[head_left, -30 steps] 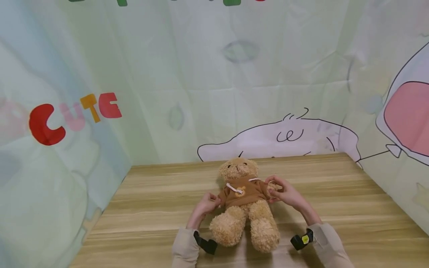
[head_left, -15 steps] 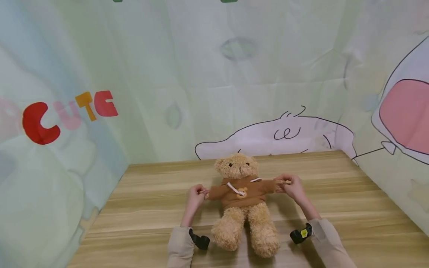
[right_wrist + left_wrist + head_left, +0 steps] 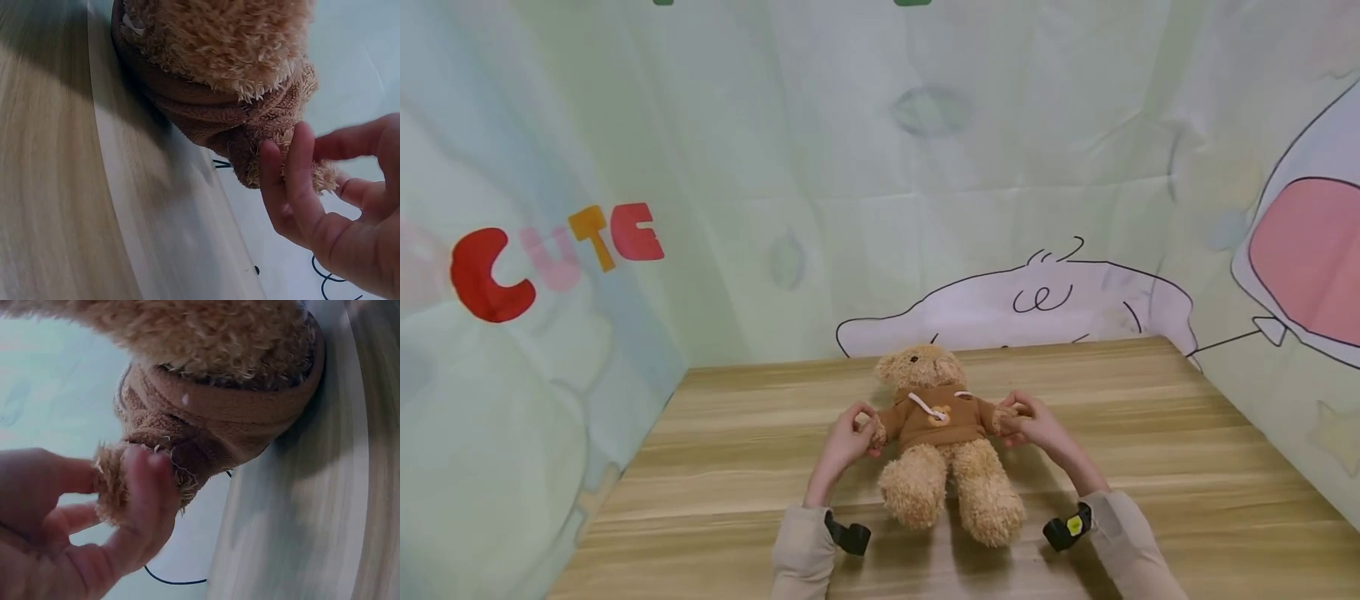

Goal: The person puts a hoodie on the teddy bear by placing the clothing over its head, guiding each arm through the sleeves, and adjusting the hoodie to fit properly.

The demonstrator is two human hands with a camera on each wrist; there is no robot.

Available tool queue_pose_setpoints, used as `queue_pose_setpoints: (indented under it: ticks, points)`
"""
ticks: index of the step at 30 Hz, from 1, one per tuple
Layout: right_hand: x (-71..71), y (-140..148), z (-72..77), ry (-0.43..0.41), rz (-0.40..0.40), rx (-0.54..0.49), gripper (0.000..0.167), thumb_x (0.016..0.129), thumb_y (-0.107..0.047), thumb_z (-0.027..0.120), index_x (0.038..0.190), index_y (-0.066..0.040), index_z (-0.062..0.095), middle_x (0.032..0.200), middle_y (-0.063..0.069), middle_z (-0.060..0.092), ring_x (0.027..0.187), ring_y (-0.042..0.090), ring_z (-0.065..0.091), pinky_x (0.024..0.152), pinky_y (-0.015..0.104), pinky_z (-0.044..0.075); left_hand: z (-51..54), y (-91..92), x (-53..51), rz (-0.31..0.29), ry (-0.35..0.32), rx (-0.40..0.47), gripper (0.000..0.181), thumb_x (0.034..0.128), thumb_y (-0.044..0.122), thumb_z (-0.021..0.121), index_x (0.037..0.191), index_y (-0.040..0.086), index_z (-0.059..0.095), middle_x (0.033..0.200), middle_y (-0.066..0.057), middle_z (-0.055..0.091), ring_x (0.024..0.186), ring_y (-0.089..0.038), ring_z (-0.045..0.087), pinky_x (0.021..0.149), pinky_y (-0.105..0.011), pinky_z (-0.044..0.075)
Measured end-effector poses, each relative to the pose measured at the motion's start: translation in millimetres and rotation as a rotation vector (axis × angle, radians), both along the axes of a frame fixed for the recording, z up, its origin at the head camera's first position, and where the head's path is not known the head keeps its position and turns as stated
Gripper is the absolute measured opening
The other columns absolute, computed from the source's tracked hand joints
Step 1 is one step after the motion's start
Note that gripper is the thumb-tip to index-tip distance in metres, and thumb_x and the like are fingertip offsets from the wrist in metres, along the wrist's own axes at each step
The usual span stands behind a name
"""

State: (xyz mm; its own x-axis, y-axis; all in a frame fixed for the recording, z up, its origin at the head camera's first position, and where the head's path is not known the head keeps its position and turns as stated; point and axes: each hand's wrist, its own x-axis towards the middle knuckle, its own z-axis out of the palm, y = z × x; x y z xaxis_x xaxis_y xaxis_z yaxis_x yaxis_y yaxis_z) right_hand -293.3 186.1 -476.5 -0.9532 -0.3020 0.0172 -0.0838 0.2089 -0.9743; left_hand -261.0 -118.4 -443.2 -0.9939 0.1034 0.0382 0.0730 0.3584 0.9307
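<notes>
A tan teddy bear (image 3: 940, 425) in a brown hoodie with white drawstrings lies face up near the middle of the table, its head tipped back toward the far edge. My left hand (image 3: 848, 437) pinches the furry paw (image 3: 112, 481) at the end of one sleeve. On the other side my right hand (image 3: 1033, 423) holds the opposite paw (image 3: 325, 175) between thumb and fingers. Both wrist views show the hoodie's hem and a fuzzy leg (image 3: 219, 44) close to the camera. The bear's back is hidden.
The wood-grain table (image 3: 737, 467) reaches back to a printed cloth backdrop (image 3: 737, 208), which also rises along both sides. Black wrist camera mounts (image 3: 848, 536) sit on each sleeved forearm, beside the bear's feet.
Half a second ago the bear's arms were stretched out sideways; now both hands have come inward with the paws. The head has tipped back and the feet have shifted slightly away from me.
</notes>
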Motion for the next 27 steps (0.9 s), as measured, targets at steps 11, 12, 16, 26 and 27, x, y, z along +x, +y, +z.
queue_pose_setpoints:
  ticks: [11,12,16,26,27]
  points:
    - [4.2,-2.8,5.4,0.139,-0.116,0.033,0.019,0.085,-0.001,0.053,0.1,0.011,0.053,0.081,0.013,0.057,0.061,0.007,0.055,0.06,0.035,0.052,-10.0,-5.1,-5.6,0.066,0.122,0.049,0.015,0.0809,-0.008,0.054,0.096,-0.009,0.058,0.059,-0.008,0.05,0.044,-0.004,0.046,0.045,-0.022,0.044]
    - [3.9,-2.4,5.2,0.153,-0.135,0.032,0.019,0.084,0.005,0.05,0.1,0.013,0.054,0.081,0.015,0.058,0.06,0.007,0.055,0.059,0.034,0.052,-12.1,-6.4,-6.8,0.083,0.14,0.04,0.019,0.0789,-0.013,0.051,0.095,-0.01,0.059,0.058,-0.007,0.049,0.043,-0.003,0.043,0.043,-0.02,0.041]
    - [2.5,-1.2,5.5,0.187,-0.156,0.082,0.033,0.076,0.017,0.039,0.102,0.011,0.058,0.095,0.026,0.058,0.061,0.007,0.054,0.056,0.033,0.051,-17.2,-6.2,-10.4,0.116,0.212,-0.077,0.037,0.0684,-0.019,0.042,0.095,-0.005,0.065,0.057,-0.009,0.053,0.043,-0.003,0.038,0.043,-0.017,0.033]
    - [26.3,-21.5,30.9,0.59,-0.139,0.659,0.035,0.073,-0.001,0.068,0.103,-0.006,0.051,0.091,0.017,0.048,0.076,0.025,0.046,0.06,0.032,0.039,5.0,24.8,9.7,0.19,0.521,-0.726,0.041,0.0721,-0.01,0.057,0.106,0.012,0.057,0.088,-0.014,0.041,0.069,-0.023,0.04,0.045,-0.026,0.033]
    - [30.6,-24.0,36.5,0.609,-0.115,0.685,0.036,0.072,-0.005,0.07,0.102,-0.007,0.051,0.092,0.015,0.045,0.076,0.024,0.043,0.06,0.032,0.037,8.7,26.4,12.4,0.14,0.542,-0.73,0.037,0.0719,-0.009,0.059,0.103,0.012,0.058,0.089,-0.014,0.044,0.072,-0.023,0.042,0.047,-0.027,0.035]
